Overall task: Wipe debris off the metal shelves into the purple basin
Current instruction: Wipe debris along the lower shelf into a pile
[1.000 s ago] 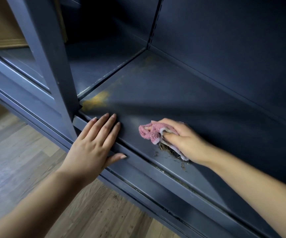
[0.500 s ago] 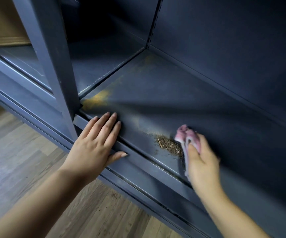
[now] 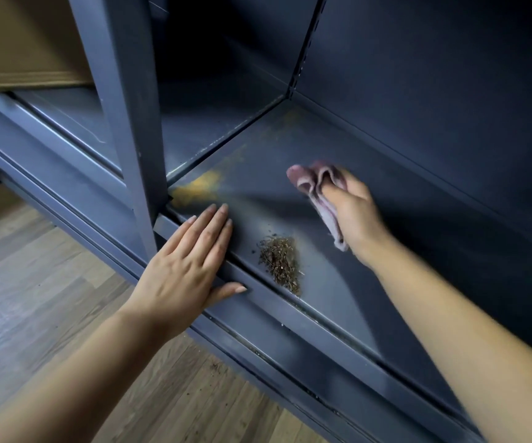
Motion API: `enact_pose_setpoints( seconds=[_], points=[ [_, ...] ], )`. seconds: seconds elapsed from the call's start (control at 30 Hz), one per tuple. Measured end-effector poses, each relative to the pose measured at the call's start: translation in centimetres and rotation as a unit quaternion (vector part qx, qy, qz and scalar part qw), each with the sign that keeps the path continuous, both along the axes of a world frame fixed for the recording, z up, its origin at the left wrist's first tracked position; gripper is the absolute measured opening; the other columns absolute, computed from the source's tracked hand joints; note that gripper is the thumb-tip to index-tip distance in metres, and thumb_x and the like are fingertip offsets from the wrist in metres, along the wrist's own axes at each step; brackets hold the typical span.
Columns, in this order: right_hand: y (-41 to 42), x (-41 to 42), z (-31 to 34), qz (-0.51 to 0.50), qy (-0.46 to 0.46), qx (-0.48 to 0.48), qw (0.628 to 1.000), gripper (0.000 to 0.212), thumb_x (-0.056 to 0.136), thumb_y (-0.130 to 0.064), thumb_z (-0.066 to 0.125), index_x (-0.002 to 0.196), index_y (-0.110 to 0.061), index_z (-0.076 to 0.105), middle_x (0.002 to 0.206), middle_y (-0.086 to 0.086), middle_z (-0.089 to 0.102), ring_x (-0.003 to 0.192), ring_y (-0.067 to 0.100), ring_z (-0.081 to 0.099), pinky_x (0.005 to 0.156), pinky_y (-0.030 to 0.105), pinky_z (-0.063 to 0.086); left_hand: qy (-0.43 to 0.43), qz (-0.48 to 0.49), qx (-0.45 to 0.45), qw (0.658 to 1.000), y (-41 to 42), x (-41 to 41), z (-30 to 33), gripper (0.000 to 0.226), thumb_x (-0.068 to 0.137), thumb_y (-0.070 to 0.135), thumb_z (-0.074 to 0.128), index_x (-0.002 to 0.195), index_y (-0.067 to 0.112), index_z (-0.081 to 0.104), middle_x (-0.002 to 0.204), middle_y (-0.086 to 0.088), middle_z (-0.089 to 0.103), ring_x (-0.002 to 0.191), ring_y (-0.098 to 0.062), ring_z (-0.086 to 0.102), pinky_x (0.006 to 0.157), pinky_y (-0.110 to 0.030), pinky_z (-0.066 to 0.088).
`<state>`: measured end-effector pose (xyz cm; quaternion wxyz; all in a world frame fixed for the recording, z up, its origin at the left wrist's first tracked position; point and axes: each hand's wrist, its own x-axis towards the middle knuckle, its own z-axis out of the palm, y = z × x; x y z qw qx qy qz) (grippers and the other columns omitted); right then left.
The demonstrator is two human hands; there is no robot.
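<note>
I see the right hand [image 3: 352, 215] gripping a pink cloth [image 3: 317, 190], blurred, perhaps just off the metal shelf [image 3: 370, 282]. A brown debris pile [image 3: 280, 263] sits near the shelf's front edge, between both hands. The left hand [image 3: 188, 266] lies flat, fingers straight, over that edge beside the upright post [image 3: 127, 107].
</note>
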<state>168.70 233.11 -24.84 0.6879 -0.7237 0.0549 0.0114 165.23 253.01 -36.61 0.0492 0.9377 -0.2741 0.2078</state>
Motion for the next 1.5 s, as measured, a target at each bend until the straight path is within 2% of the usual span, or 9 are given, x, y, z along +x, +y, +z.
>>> enact_pose_setpoints(
  seconds=[0.17, 0.3, 0.57, 0.67, 0.77, 0.97, 1.03, 1.13, 1.5],
  points=[
    [0.2, 1.8, -2.4, 0.121, -0.004, -0.135, 0.983, 0.025, 0.092, 0.015, 0.033, 0.088, 0.000, 0.052, 0.087, 0.011, 0.061, 0.065, 0.000, 0.066, 0.067, 0.009, 0.049, 0.006, 0.004, -0.005, 1.000, -0.1, 0.1, -0.2, 0.083, 0.098, 0.061, 0.018, 0.135, -0.010, 0.037, 0.142, -0.026, 0.041, 0.135, -0.031, 0.028, 0.116, -0.038, 0.012],
    [-0.1, 0.4, -4.0, 0.172, 0.032, -0.105, 0.979, 0.020, 0.084, 0.013, 0.043, 0.080, -0.004, 0.053, 0.061, -0.013, 0.065, 0.063, -0.010, 0.059, 0.065, 0.004, 0.042, 0.011, 0.010, -0.006, 1.000, -0.1, 0.0, -0.2, 0.083, 0.098, 0.061, 0.019, 0.134, -0.010, 0.041, 0.140, -0.027, 0.044, 0.134, -0.032, 0.030, 0.116, -0.038, 0.012],
    [-0.5, -1.4, -3.6, 0.210, 0.041, -0.025, 0.976, 0.012, 0.076, -0.002, 0.047, 0.086, -0.003, 0.054, 0.061, -0.010, 0.064, 0.064, -0.006, 0.061, 0.065, 0.005, 0.043, 0.047, 0.024, 0.023, 0.998, -0.2, -0.2, 0.9, 0.084, 0.098, 0.060, 0.014, 0.131, -0.010, 0.046, 0.137, -0.025, 0.048, 0.131, -0.034, 0.040, 0.114, -0.038, 0.016],
    [-0.3, -0.8, -3.3, 0.163, 0.030, -0.107, 0.980, 0.016, 0.091, -0.009, 0.050, 0.087, -0.021, 0.060, 0.078, -0.006, 0.067, 0.084, 0.008, 0.065, 0.081, 0.018, 0.049, 0.068, 0.026, 0.054, 0.996, -0.2, -0.1, 2.3, 0.086, 0.098, 0.058, 0.008, 0.126, -0.008, 0.057, 0.135, -0.022, 0.052, 0.126, -0.034, 0.049, 0.110, -0.038, 0.023],
    [-1.1, -1.6, -2.2, 0.119, -0.005, -0.330, 0.936, 0.020, 0.088, -0.027, 0.045, 0.095, -0.042, 0.058, 0.105, -0.005, 0.066, 0.101, 0.018, 0.061, 0.089, 0.034, 0.048, 0.082, 0.015, 0.050, 0.995, -0.3, -0.7, 4.8, 0.082, 0.099, 0.053, 0.007, 0.122, -0.004, 0.062, 0.134, -0.018, 0.055, 0.124, -0.031, 0.053, 0.107, -0.037, 0.025],
    [-1.3, -8.2, 3.8, 0.087, -0.111, -0.548, 0.824, 0.030, 0.097, -0.010, 0.039, 0.121, -0.022, 0.052, 0.120, -0.005, 0.057, 0.109, 0.022, 0.056, 0.088, 0.036, 0.046, 0.061, 0.022, 0.018, 0.998, -1.3, -2.9, 11.1, 0.068, 0.100, 0.050, 0.017, 0.136, 0.002, 0.049, 0.145, -0.012, 0.041, 0.134, -0.026, 0.042, 0.113, -0.032, 0.022],
    [-0.4, -11.0, 5.8, 0.069, -0.122, -0.572, 0.808, 0.032, 0.086, 0.001, 0.042, 0.101, -0.024, 0.055, 0.104, -0.003, 0.058, 0.100, 0.023, 0.057, 0.080, 0.040, 0.050, 0.062, -0.002, 0.023, 0.998, -1.2, -4.4, 13.4, 0.060, 0.099, 0.047, 0.025, 0.140, 0.007, 0.044, 0.148, -0.006, 0.036, 0.138, -0.021, 0.036, 0.113, -0.029, 0.023],
    [1.0, -15.2, 8.9, 0.056, -0.165, -0.576, 0.799, 0.033, 0.072, 0.007, 0.036, 0.076, -0.026, 0.038, 0.086, -0.005, 0.052, 0.078, 0.011, 0.051, 0.078, 0.036, 0.051, 0.062, -0.033, 0.040, 0.997, -0.1, -7.8, 16.3, 0.068, 0.093, 0.050, 0.023, 0.102, 0.006, 0.075, 0.113, -0.009, 0.069, 0.105, -0.021, 0.067, 0.082, -0.038, 0.055],
    [1.2, -29.2, 23.4, -0.056, -0.168, -0.638, 0.749, 0.049, 0.064, 0.012, 0.032, 0.086, -0.030, 0.045, 0.096, -0.018, 0.054, 0.094, 0.012, 0.052, 0.075, 0.040, 0.047, -0.007, -0.123, 0.073, 0.990, 0.1, -16.6, 30.4, 0.083, 0.103, 0.043, 0.002, 0.096, 0.005, 0.075, 0.105, -0.010, 0.072, 0.098, -0.022, 0.069, 0.077, -0.039, 0.056]
  ],
)
